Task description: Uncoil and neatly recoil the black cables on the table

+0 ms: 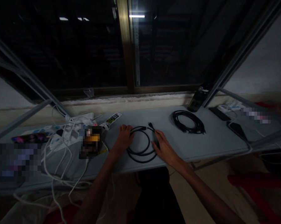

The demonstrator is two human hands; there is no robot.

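Observation:
A thin black cable lies in loose loops on the grey tabletop, in front of me. At the left side of the loops my left hand is closed on the cable with its fingers bent. My right hand grips the right side, where part of the cable is hidden under the fingers. One dark cable plug sticks up beyond the right fingertips. Another plug end rests along the top of the loops. Dim light blurs the exact finger contact.
A second coiled black cable lies to the right, near a dark bottle. On the left are a lit phone, a white power strip, tangled white cords and a small packet. A red stool stands below right.

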